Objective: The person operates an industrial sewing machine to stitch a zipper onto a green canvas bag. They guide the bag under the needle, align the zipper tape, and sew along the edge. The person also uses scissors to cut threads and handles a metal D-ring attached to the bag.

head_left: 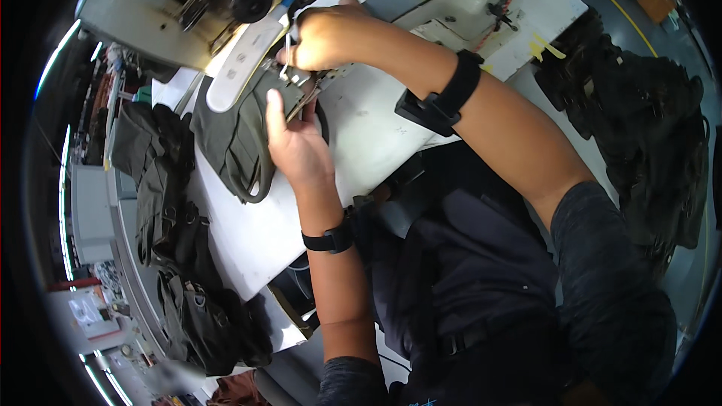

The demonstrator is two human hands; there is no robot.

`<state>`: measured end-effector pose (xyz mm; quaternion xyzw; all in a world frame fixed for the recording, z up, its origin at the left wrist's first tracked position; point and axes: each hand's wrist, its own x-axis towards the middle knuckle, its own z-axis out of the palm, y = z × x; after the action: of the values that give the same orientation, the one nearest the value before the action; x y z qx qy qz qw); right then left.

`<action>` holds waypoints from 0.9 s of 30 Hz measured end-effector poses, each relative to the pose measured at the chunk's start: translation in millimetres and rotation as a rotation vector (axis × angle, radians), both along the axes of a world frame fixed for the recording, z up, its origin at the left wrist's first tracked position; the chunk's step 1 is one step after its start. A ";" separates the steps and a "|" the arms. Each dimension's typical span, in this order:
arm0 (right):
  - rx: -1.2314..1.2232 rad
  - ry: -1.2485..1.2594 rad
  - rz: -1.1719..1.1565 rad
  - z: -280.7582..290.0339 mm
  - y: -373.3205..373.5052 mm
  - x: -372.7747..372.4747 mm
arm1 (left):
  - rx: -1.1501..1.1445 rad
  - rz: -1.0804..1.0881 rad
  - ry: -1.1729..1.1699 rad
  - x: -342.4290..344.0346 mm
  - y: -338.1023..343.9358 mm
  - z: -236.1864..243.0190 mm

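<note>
Pinching the olive cloth (pixel 226 131) between thumb and fingers, the left hand (pixel 304 152) reaches up from below, palm turned partly upward. The thumb lies along the near side and the other fingers pass behind, mostly hidden; such a grip probably lets it steady the work from both faces. The cloth sits on the white desk (pixel 368 128), its upper end under the machine (pixel 135 0) and its folded, rounded part spread toward the person, so the desk seems to bear the weight while the hands handle only the edge.

The right hand (pixel 327 36) comes over from the other side, wrist bent, fingers curled in close to the machine's small metal parts. Whether they grip anything cannot be told. Placed opposite the left, it likely leaves the spot between them in sight.

A pale bar (pixel 244 68) slants just above the cloth, partly covering it. On the left, a dark pile (pixel 158 210) drapes along the desk's side, perhaps to be within easy reach; another pile (pixel 647 135) lies well apart, beyond the right arm.
</note>
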<state>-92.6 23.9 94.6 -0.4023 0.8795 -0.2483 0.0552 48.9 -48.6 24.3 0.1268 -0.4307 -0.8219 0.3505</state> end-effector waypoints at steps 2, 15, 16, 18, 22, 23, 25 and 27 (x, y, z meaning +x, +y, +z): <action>-0.146 0.072 -0.070 -10.5 2.6 11.2 | -0.076 0.095 -0.082 6.0 9.0 6.3; -0.793 0.654 -0.258 -48.5 -7.3 41.0 | -0.424 0.127 -0.361 33.4 0.5 16.6; -0.793 0.656 -0.266 -47.7 -7.0 42.8 | -0.447 0.120 -0.344 34.2 0.7 15.4; -0.806 0.639 -0.278 -47.6 -5.2 44.8 | -0.406 0.116 -0.465 38.4 1.1 18.6; -0.840 0.579 -0.289 -46.0 -1.6 45.9 | -0.406 0.072 -0.418 37.7 0.3 17.9; -0.844 0.569 -0.290 -45.2 -2.2 46.1 | -0.388 0.087 -0.415 37.0 1.6 18.8; -0.825 0.561 -0.294 -44.9 -2.7 46.3 | -0.352 0.117 -0.409 35.4 4.7 20.0; -0.811 0.554 -0.292 -45.0 -1.5 47.9 | -0.322 0.093 -0.455 42.2 3.1 13.1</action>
<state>-44.7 22.3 49.5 -0.3150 0.7410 -0.4587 -0.3757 91.1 -45.5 37.4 0.2704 -0.6170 -0.6763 0.2979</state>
